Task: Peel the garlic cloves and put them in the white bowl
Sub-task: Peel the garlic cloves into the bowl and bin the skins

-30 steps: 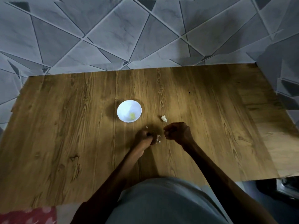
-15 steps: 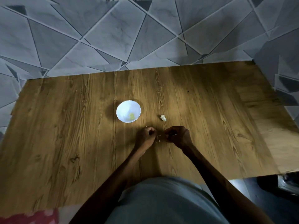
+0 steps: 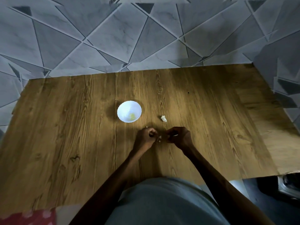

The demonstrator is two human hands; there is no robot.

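Since one second ago, the left hand (image 3: 146, 138) has come a little up and nearer to the right hand (image 3: 177, 137). Over the last half second both have hardly moved. They are now side by side at the same level, close together but not touching, low over the wooden worktop (image 3: 65, 135).

Both hands have their fingers curled in. At the fingertips of the right hand a thin pale sliver (image 3: 175, 135) shows, pinched there; it is too small to tell if it is skin or clove. I cannot tell what the left hand holds inside its curled fingers.

Some small peel scraps (image 3: 159, 139) lie on the worktop between the two hands. One garlic clove (image 3: 164, 118), with its skin on, lies just beyond the right hand, to the right of the white bowl (image 3: 125, 109). Inside the bowl rests a yellowish peeled clove (image 3: 132, 116).
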